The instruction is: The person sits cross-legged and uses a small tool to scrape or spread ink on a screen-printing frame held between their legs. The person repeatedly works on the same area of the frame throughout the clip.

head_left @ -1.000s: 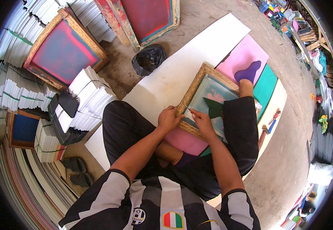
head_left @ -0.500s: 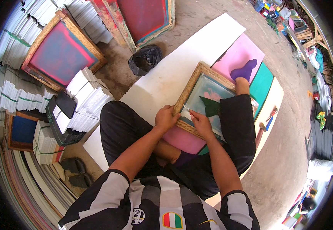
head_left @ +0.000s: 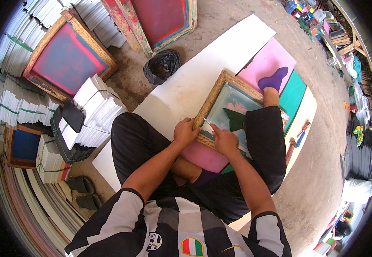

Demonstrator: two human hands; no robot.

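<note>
A wooden screen-printing frame (head_left: 212,99) with a pale green mesh lies on the floor between my legs, over pink and white sheets. My left hand (head_left: 185,131) grips the near corner of the frame's wooden edge. My right hand (head_left: 224,139) rests just inside that corner, closed on a small thin blade-like tool (head_left: 207,125) whose tip meets the mesh near my left fingers. A dark green patch (head_left: 236,119) shows on the mesh beside my right knee.
A long white board (head_left: 194,81) lies under the frame. A black plastic bag (head_left: 162,65) sits beyond it. Two larger red-meshed frames (head_left: 66,55) lean at the back. Stacks of white paper bundles (head_left: 96,107) stand at left. Sandals (head_left: 81,190) lie nearby.
Both hands stay at the frame's near corner; my right hand has shifted slightly along the mesh edge with the tool. The frame has not moved.
</note>
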